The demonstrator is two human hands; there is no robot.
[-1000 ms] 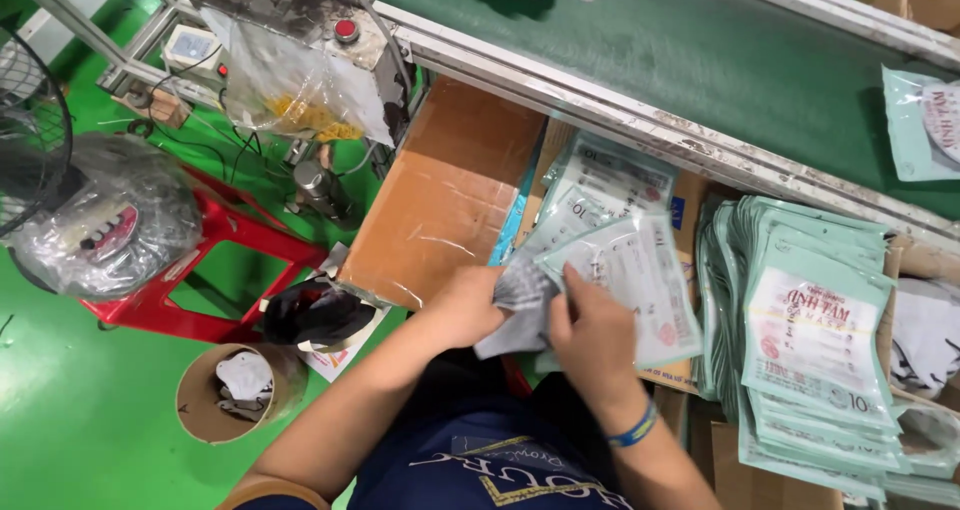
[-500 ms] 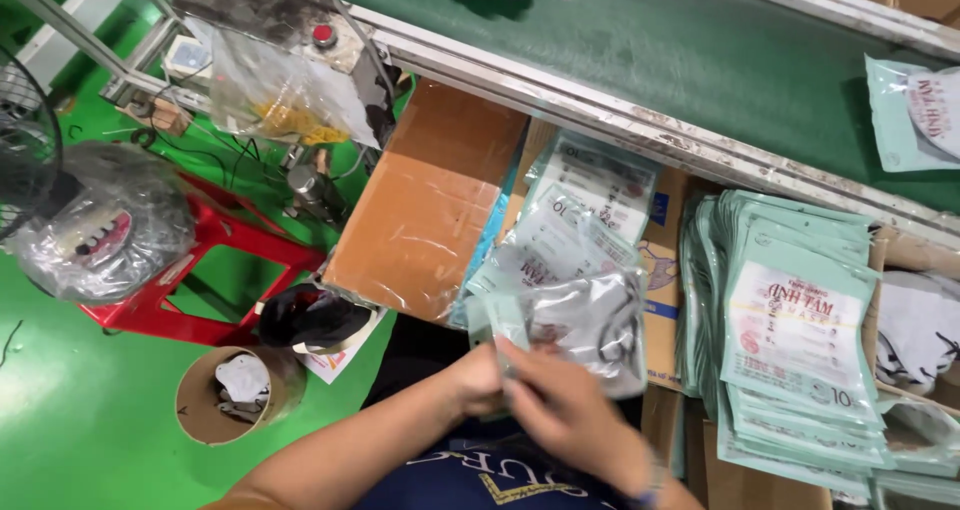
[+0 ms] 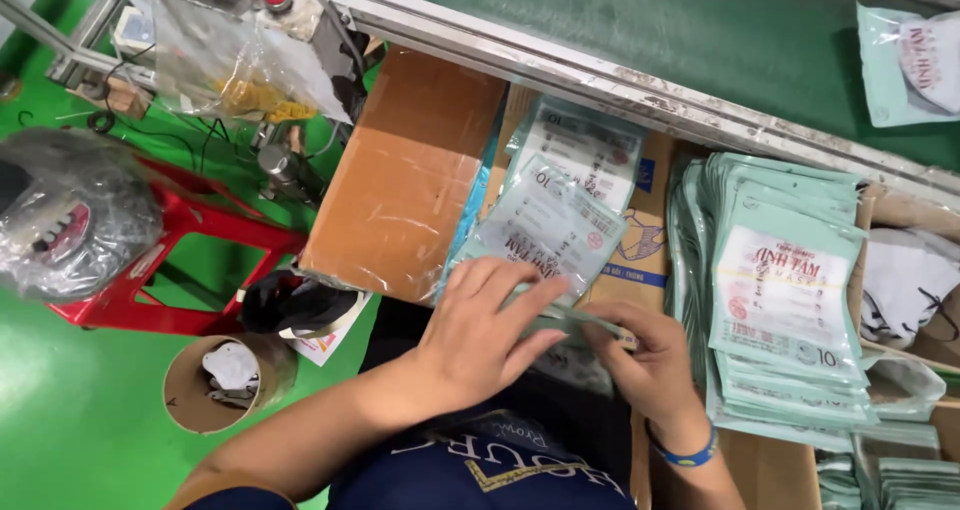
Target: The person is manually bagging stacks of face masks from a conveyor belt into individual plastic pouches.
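Seen from above, we find our worker in a dark navy short-sleeved shirt with pale and gold lettering across the chest. Both forearms are bare, as are the left hand [image 3: 480,335] and right hand [image 3: 640,355]. A blue wristband [image 3: 685,453] with small light markings rings the right wrist.
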